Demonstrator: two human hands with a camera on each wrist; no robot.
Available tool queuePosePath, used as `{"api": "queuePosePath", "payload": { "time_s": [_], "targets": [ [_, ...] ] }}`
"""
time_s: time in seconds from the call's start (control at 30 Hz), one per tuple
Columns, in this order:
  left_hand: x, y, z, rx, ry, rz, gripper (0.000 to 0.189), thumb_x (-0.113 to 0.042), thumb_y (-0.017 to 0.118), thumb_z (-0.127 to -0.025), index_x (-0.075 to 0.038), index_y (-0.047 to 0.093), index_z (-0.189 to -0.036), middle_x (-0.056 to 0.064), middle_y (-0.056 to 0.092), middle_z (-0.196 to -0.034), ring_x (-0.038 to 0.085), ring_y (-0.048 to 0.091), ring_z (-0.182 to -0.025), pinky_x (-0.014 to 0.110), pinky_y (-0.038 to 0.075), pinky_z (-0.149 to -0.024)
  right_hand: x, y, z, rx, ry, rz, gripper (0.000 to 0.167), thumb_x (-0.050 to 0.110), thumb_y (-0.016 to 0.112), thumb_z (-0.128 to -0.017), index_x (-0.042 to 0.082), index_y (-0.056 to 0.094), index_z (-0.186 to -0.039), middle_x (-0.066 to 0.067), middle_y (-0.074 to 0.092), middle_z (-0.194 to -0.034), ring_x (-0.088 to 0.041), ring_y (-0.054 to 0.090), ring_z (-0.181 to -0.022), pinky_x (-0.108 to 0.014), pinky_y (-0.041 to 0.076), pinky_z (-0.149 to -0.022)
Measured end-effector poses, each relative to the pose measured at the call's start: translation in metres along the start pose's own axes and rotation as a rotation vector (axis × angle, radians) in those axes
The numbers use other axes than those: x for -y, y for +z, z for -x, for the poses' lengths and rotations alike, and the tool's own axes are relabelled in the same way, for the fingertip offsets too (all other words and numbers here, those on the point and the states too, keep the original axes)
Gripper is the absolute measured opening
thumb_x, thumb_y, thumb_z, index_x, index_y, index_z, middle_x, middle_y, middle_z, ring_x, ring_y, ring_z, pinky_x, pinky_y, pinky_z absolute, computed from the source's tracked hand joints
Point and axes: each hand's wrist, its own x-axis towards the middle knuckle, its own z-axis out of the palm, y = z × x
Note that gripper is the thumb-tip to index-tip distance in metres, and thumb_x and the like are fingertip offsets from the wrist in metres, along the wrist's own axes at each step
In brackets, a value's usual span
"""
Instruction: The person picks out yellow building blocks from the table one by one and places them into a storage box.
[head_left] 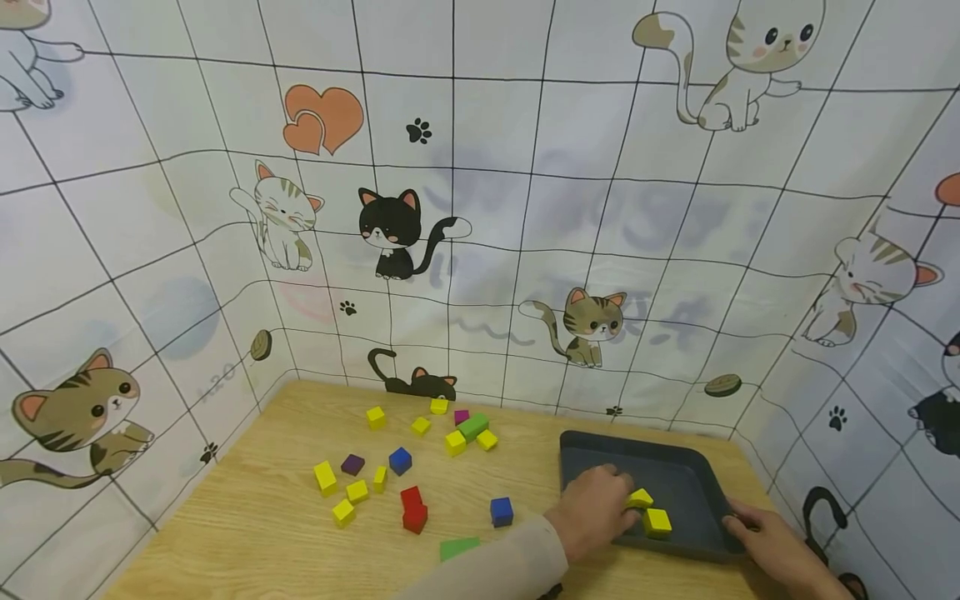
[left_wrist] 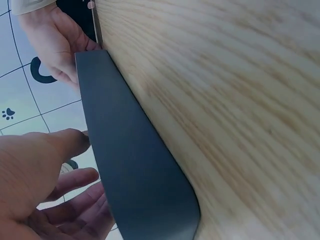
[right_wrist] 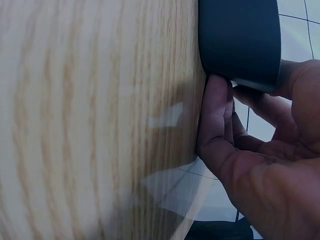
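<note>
A dark grey tray lies on the right of the table. My right hand grips its near right corner; in the right wrist view, the thumb is at the rim and the fingers reach under the corner. My left hand is over the tray's near left part, the thumb and fingers apart with nothing seen between them. Just right of these fingers, a yellow arch-like block and a yellow block lie in the tray. The tray's wall partly hides the left fingertips in the left wrist view.
Left of the tray lie a blue cube, red blocks and a green block, partly behind my left sleeve. Several yellow blocks, another blue cube and purple blocks are scattered farther left. Cat-patterned cloth surrounds the table.
</note>
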Motion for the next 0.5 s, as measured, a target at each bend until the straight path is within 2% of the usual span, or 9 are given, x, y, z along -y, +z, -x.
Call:
{"api": "queuePosePath", "payload": {
  "time_s": [0.1, 0.2, 0.33, 0.4, 0.5],
  "targets": [
    [0.006, -0.003, 0.002, -0.012, 0.014, 0.009, 0.036, -0.049, 0.085, -0.108, -0.026, 0.083, -0.135, -0.012, 0.08, -0.113, -0.006, 0.069, -0.091, 0.008, 0.058, -0.076, 0.001, 0.001, 0.002, -0.006, 0.011, -0.005, 0.087, 0.048, 0.064, -0.119, -0.009, 0.031, -0.175, -0.048, 0.036, -0.174, -0.076, 0.035, -0.158, -0.081, 0.051, -0.118],
    [0.014, -0.005, 0.004, -0.018, 0.027, 0.025, 0.04, -0.048, 0.085, -0.108, -0.024, 0.082, -0.141, -0.01, 0.081, -0.118, -0.005, 0.069, -0.093, 0.008, 0.059, -0.08, 0.007, 0.002, 0.008, -0.027, 0.011, 0.025, 0.082, 0.044, 0.063, -0.12, -0.009, 0.032, -0.174, -0.049, 0.037, -0.172, -0.076, 0.036, -0.157, -0.083, 0.048, -0.119],
    [0.021, -0.012, 0.01, -0.011, 0.008, 0.05, 0.044, -0.046, 0.086, -0.108, -0.024, 0.08, -0.145, -0.008, 0.082, -0.131, -0.001, 0.074, -0.107, 0.011, 0.062, -0.09, 0.017, 0.003, 0.015, -0.045, 0.01, 0.058, 0.072, 0.033, 0.058, -0.123, -0.01, 0.032, -0.173, -0.051, 0.038, -0.171, -0.076, 0.036, -0.157, -0.084, 0.045, -0.122],
    [0.025, -0.017, 0.014, -0.014, -0.003, 0.054, 0.044, -0.045, 0.086, -0.108, -0.024, 0.08, -0.146, -0.006, 0.082, -0.137, 0.002, 0.076, -0.115, 0.014, 0.064, -0.095, 0.019, 0.003, 0.016, -0.045, 0.004, 0.064, 0.072, 0.034, 0.058, -0.123, -0.011, 0.031, -0.173, -0.051, 0.038, -0.171, -0.075, 0.036, -0.157, -0.083, 0.045, -0.122],
    [0.033, -0.021, 0.02, -0.023, -0.015, 0.075, 0.044, -0.043, 0.086, -0.109, -0.023, 0.079, -0.147, -0.004, 0.081, -0.14, 0.004, 0.077, -0.118, 0.013, 0.064, -0.093, 0.019, 0.003, 0.017, -0.031, 0.001, 0.046, 0.073, 0.034, 0.056, -0.124, -0.011, 0.028, -0.174, -0.049, 0.032, -0.174, -0.075, 0.031, -0.16, -0.083, 0.044, -0.124]
  ]
}}
